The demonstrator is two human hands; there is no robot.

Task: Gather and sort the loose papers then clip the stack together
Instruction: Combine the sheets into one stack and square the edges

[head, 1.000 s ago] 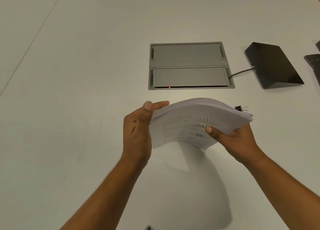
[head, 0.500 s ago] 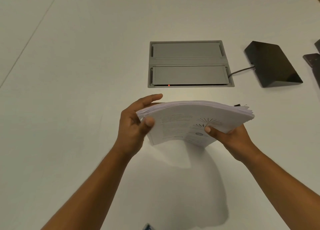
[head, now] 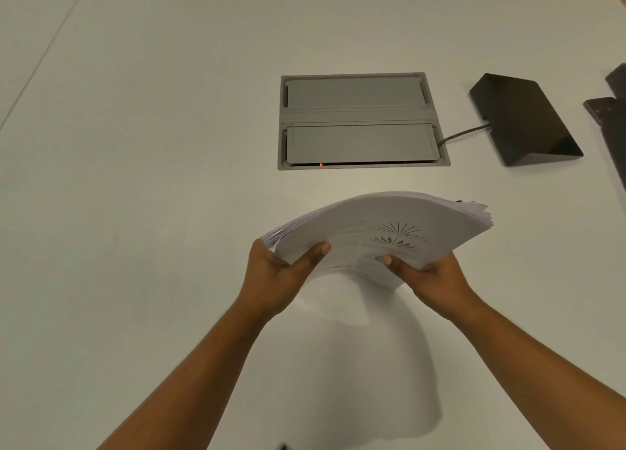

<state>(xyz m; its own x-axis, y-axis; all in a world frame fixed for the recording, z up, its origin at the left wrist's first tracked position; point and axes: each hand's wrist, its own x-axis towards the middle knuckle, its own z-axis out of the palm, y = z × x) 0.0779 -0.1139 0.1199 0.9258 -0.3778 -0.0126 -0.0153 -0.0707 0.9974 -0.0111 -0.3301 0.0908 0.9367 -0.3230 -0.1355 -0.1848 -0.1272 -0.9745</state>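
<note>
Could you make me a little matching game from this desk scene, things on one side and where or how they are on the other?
Things:
1. paper stack
2. grey cable hatch
3. black wedge-shaped device
4. left hand

States:
a. cabled, sitting at the right
b. set flush into the white table
c. bowed upward, held off the table
d. thumb on top of the sheets

Pairs: 1-c, 2-b, 3-a, 4-d

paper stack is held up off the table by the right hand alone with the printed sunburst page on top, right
Not quite. In the head view both hands hold the paper stack: the left hand grips its left corner and the right hand its right side. It is raised off the table, sunburst page on top.
</note>
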